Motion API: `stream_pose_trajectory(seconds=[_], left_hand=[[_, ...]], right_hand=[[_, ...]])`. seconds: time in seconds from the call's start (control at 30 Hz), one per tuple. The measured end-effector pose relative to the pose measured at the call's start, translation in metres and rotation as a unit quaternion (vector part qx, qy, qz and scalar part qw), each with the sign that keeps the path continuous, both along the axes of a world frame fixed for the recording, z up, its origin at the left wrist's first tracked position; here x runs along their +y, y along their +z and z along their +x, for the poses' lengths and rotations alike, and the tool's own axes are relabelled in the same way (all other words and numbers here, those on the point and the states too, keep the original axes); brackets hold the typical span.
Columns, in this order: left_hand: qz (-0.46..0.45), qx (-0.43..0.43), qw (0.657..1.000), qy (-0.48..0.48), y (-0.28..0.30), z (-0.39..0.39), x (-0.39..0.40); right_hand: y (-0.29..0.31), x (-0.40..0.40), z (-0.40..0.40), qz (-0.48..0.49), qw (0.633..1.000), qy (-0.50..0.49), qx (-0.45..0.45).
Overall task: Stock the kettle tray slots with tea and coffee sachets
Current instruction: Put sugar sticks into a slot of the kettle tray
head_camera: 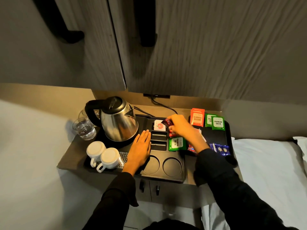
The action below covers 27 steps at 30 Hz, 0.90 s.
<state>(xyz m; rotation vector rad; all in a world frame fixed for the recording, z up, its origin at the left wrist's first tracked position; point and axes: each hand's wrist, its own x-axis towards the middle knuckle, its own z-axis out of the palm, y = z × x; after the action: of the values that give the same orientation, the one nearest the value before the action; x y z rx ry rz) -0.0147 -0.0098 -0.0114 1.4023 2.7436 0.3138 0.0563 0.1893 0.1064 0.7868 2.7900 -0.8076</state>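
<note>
A black kettle tray sits on a small cabinet top, with a steel kettle on its left part. My left hand lies flat and open on the tray beside the narrow slots. My right hand pinches a small dark red sachet over the top slot, where a white sachet with a red logo lies. A green sachet rests in a slot to the right. Two middle slots look bare.
A second black tray on the right holds orange Classic Assam packets, green Premium Green packets and blue sachets. Two upturned white cups and two water glasses stand at the left. A bed lies to the right.
</note>
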Motion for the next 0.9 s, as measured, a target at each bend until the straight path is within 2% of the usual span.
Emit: stream_pose_trajectory(seconds=[0.17,0.37,0.47,0.6,0.67,0.77,0.83,0.9], left_hand=[[0.01,-0.008,1.0,0.016,0.002,-0.005,-0.002],[0.011,-0.019,1.0,0.016,-0.003,-0.006,-0.001],[0.013,-0.023,1.0,0.015,-0.003,-0.006,-0.002],[0.009,-0.028,1.0,0.011,-0.002,-0.007,-0.001],[0.009,-0.03,0.999,0.007,-0.002,-0.008,-0.001],[0.001,-0.029,1.0,-0.002,-0.003,-0.008,-0.005],[-0.011,-0.02,1.0,-0.004,-0.005,-0.007,-0.009],[-0.023,-0.005,1.0,-0.001,-0.005,-0.003,-0.013]], right_hand=[[-0.035,-0.042,-0.028,0.032,0.999,0.043,0.009],[-0.078,-0.051,-0.013,0.141,0.984,0.091,0.064],[-0.079,-0.053,-0.007,0.108,0.987,0.063,0.102],[-0.073,-0.04,0.021,0.118,0.98,0.086,0.136],[-0.066,-0.027,0.039,0.083,0.982,0.046,0.162],[-0.055,0.0,0.066,0.062,0.981,-0.073,0.17],[-0.053,0.022,0.09,0.063,0.977,-0.15,0.135],[-0.056,0.042,0.115,0.112,0.971,-0.198,0.078]])
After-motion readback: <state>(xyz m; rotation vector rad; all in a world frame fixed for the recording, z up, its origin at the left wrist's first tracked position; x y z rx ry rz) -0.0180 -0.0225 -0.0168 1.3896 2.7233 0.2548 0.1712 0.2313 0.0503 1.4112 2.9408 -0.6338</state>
